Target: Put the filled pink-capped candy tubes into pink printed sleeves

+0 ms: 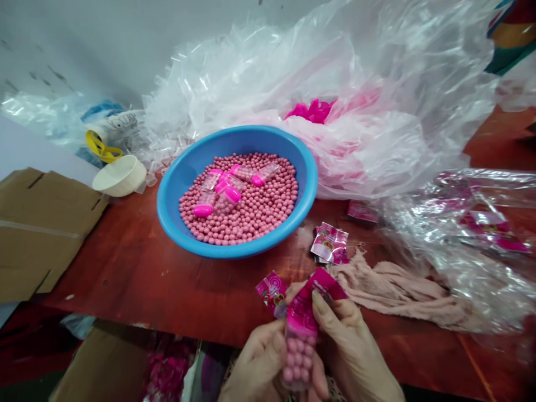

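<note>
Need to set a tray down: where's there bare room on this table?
The widest bare red table lies between the blue basin and the cardboard, running to the left hand. A smaller patch sits below the pink cloth, right of the right hand. Behind the basin and rightward, plastic sheeting and wrappers crowd.

On my table (pixel 125 268) now: basin (pixel 268 139) centre | candy balls (pixel 259 220) in it | capsule bottles (pixel 226 198) on them | plastic sheeting (pixel 234 72) behind | sachets (pixel 329 243) right | cardboard (pixel 42 234) left
</note>
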